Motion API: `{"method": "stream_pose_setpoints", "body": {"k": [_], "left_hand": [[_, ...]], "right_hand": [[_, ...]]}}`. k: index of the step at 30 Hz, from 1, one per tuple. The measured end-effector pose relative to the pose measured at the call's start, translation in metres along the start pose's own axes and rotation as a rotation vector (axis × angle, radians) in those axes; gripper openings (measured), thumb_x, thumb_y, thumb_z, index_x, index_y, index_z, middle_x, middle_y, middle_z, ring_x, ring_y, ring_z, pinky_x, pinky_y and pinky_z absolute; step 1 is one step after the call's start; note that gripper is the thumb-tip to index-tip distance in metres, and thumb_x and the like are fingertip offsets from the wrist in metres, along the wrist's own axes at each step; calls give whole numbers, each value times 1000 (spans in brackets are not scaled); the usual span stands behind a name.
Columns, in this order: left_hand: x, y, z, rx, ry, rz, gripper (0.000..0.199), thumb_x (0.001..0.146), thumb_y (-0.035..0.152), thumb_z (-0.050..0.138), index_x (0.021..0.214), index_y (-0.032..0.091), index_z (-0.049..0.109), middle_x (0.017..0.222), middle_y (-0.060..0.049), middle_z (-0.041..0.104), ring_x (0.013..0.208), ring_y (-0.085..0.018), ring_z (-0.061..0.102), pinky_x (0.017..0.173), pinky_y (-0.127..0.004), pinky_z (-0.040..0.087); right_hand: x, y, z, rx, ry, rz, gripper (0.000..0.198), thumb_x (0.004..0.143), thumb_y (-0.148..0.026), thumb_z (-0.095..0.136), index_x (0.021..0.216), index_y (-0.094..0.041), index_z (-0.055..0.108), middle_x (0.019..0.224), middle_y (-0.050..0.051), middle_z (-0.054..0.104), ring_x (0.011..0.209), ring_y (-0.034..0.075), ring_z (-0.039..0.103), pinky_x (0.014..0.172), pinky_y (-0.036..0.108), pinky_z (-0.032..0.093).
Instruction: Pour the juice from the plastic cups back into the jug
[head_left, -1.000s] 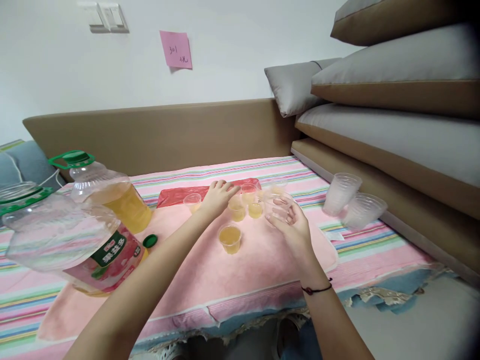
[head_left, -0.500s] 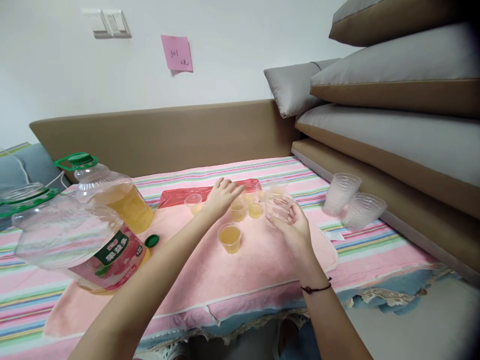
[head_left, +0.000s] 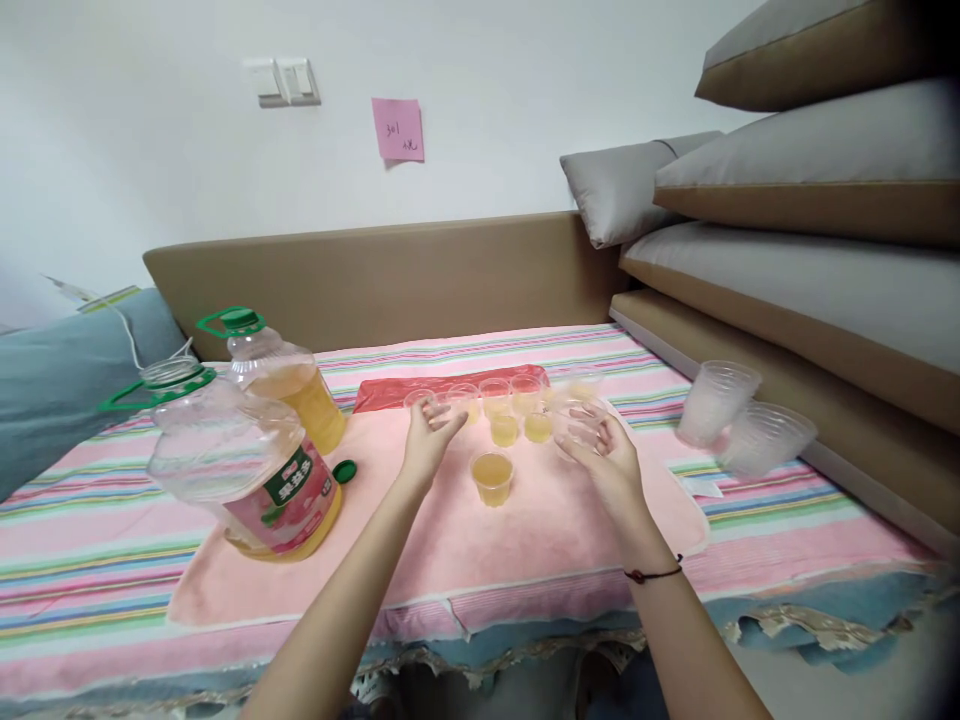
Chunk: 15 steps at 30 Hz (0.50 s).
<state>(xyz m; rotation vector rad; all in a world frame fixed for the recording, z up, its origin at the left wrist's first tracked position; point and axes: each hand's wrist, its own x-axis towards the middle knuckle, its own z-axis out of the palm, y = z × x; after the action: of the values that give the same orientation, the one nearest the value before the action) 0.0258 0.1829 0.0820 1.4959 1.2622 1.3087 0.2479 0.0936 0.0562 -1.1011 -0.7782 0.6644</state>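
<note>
My right hand (head_left: 606, 452) has its fingers around a clear plastic cup (head_left: 571, 418), which looks empty. My left hand (head_left: 433, 440) is raised at the left end of a cluster of clear cups, thumb and fingers apart; whether it touches a cup behind it is hard to tell. A small cup of yellow juice (head_left: 492, 480) stands nearest me on the pink towel (head_left: 525, 560). Behind it are two more low cups of juice, one being a juice cup (head_left: 504, 430), and a row of clear cups including a clear cup (head_left: 495, 395).
At left lean two large juice bottles, an uncapped bottle (head_left: 240, 450) and a capped bottle (head_left: 289, 385). A green cap (head_left: 344, 471) lies beside them. Two stacks of cups, one a cup stack (head_left: 716, 402), lie at right below piled cushions (head_left: 795, 260). A red plastic sheet (head_left: 386, 393) lies behind.
The view has swung left. My left hand has moved left, away from above the middle cups to the row's left end. My right hand keeps the clear cup in about the same place.
</note>
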Motion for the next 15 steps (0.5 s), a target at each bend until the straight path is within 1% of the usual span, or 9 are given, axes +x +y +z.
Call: {"method": "stream_pose_setpoints", "body": {"k": [3,5,8,10,11,13,15], "left_hand": [[-28,-9,-12,-135,66,-40,69,72,46,75,125,19,38,124,-17,60,107,-23,65,91,-39,53],[-43,-12,-18,-194,89,-54,76,68,49,77,126,20,35,126,-17,58,108,-23,63,94,-40,52],[-55,-10,-23,-271,80,-23,82,64,47,81,127,22,36,127,-15,58,104,-20,63,96,-40,50],[-58,-7,-25,-297,77,10,82,63,45,82,128,23,37,126,-13,59,101,-19,61,94,-40,51],[-59,-6,-25,-303,79,17,82,63,44,82,128,23,37,125,-13,59,100,-19,61,92,-39,51],[-61,-5,-25,-318,72,10,80,63,43,82,127,23,37,124,-13,59,98,-18,60,89,-38,51],[-61,-6,-27,-342,64,-7,80,63,42,81,127,23,37,123,-13,59,96,-18,60,87,-37,51]], "right_hand": [[-1,9,4,-22,-22,-15,68,57,-38,87,116,-23,57,125,10,63,114,29,63,99,48,52],[0,15,6,-46,-34,-47,67,58,-38,87,115,-23,56,125,10,63,113,28,63,98,47,52],[6,21,9,-139,-32,-98,63,58,-42,86,109,-22,57,126,12,64,112,29,63,99,50,50],[16,23,9,-254,-29,-135,66,56,-45,85,110,-21,57,126,13,65,112,31,63,101,52,48],[23,23,9,-325,-34,-167,68,56,-47,85,112,-21,58,125,14,65,112,32,62,101,53,47],[40,21,9,-472,-64,-287,69,57,-47,83,116,-20,59,125,14,66,114,33,61,103,53,46],[57,20,9,-627,-122,-419,63,62,-43,80,117,-19,61,125,14,67,115,34,61,103,51,46]]}}
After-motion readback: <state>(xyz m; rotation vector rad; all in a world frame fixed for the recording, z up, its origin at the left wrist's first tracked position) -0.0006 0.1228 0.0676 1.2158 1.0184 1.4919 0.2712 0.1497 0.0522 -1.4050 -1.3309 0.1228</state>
